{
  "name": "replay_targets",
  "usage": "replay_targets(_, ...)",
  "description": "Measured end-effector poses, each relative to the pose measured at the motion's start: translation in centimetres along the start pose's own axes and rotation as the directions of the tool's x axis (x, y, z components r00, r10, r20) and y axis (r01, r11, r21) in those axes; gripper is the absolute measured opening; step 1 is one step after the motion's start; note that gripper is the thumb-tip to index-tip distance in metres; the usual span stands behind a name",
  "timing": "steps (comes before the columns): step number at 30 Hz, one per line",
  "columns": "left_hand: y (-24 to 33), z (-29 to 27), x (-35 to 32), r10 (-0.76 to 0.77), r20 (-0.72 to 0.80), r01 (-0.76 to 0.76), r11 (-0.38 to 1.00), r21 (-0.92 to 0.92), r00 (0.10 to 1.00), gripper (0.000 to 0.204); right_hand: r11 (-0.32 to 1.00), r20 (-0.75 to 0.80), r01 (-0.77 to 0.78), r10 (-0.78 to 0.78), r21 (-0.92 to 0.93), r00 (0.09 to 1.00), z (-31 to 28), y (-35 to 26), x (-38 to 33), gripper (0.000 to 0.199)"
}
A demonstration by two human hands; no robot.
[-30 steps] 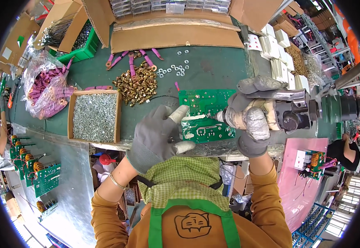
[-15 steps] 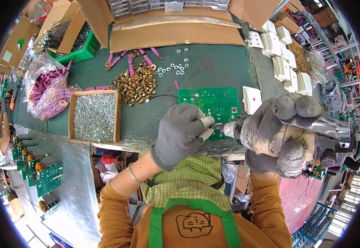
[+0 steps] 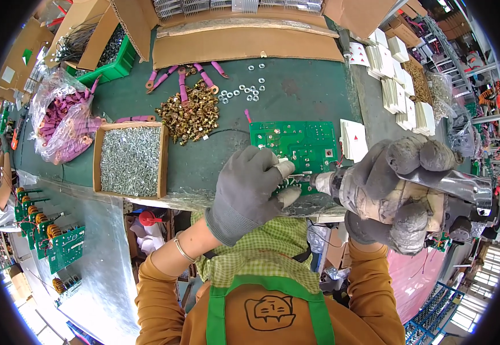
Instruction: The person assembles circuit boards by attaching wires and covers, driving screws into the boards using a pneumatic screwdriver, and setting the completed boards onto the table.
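Observation:
My right hand [image 3: 405,184], in a worn grey glove, wraps round a pneumatic screwdriver [image 3: 370,198] with a taped body and a shiny metal lever. It lies nearly level, its tip pointing left over the near part of a green circuit board [image 3: 313,140]. My left hand [image 3: 250,190], also gloved in grey, reaches over the board's near left corner. Its fingers are curled, thumb and forefinger slightly apart by the driver's tip, around small silvery pieces too small to make out. Left of it stands a cardboard box of screws [image 3: 130,161].
Behind the screw box lie a heap of brass-coloured fasteners [image 3: 189,118], purple-sleeved cable lugs [image 3: 183,86] and loose nuts [image 3: 250,92]. A plastic bag of purple lugs [image 3: 66,121] sits farther left. White card stacks [image 3: 396,95] line the right side. A cardboard box [image 3: 244,49] spans the back.
The driver's tip has drawn back slightly to the right, away from my left fingers. My left thumb and forefinger have parted a little. The view has shifted slightly.

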State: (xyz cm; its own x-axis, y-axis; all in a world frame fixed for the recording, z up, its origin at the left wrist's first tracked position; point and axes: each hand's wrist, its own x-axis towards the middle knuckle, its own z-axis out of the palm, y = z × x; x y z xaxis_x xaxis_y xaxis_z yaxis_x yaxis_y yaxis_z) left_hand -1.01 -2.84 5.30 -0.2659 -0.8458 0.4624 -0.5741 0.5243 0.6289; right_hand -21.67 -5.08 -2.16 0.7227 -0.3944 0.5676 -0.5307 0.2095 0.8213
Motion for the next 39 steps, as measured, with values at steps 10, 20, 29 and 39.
replay_targets(10, -0.7, -0.3, -0.7, -0.002, 0.015, 0.004, 0.991, -0.131, 1.000, 0.024, 0.877, 0.051, -0.141, 0.184, -0.458, 0.982, 1.8, -0.4, 2.6, 0.027)
replay_targets(20, -0.9, -0.4, -1.7, 0.108, 0.002, -0.107, 0.994, -0.035, 0.994, 0.032, 0.539, 0.004, -0.202, 0.356, -0.818, 0.934, 2.7, -0.2, 4.6, 0.024)
replay_targets(29, -1.1, -0.1, -2.6, 0.044, -0.056, -0.049, 0.994, -0.098, 0.997, 0.030, 0.117, -0.108, -0.183, 0.467, -0.976, 0.877, 4.2, 0.2, 6.3, 0.022)
replay_targets(39, -1.1, -0.7, -1.5, -0.083, -0.081, 0.095, 0.982, 0.164, 0.993, 0.065, -0.372, -0.279, -0.082, 0.516, -0.925, 0.810, 5.1, 1.8, 7.0, 0.020)
